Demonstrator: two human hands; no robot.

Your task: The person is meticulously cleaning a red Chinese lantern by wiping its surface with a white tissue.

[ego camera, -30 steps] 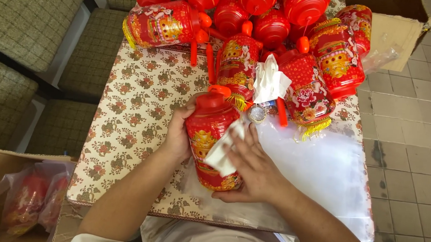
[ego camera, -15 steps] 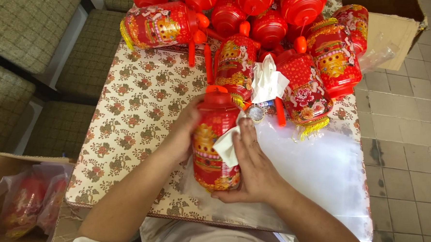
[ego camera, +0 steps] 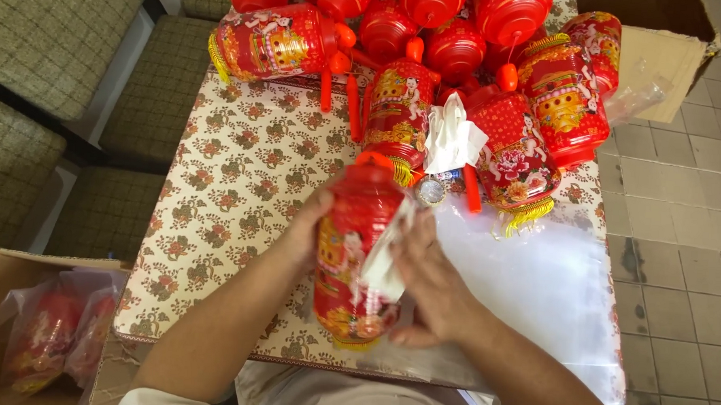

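Note:
My left hand (ego camera: 307, 228) grips the left side of a red lantern (ego camera: 350, 259) with gold print and an orange top, held upright over the table's near edge. My right hand (ego camera: 429, 290) presses a white cloth (ego camera: 382, 264) against the lantern's right side. A floral tablecloth (ego camera: 232, 173) covers the table beneath both hands.
Several more red lanterns (ego camera: 400, 42) are piled at the table's far end, with a white tissue (ego camera: 452, 138) among them. Clear plastic bags (ego camera: 543, 283) lie at the right. A cardboard box (ego camera: 15, 325) with bagged lanterns stands lower left, another box (ego camera: 667, 54) upper right. Cushioned seats (ego camera: 51, 43) line the left.
The lantern has been turned in my hands, showing a different printed side. My right hand with the cloth has slid along its surface.

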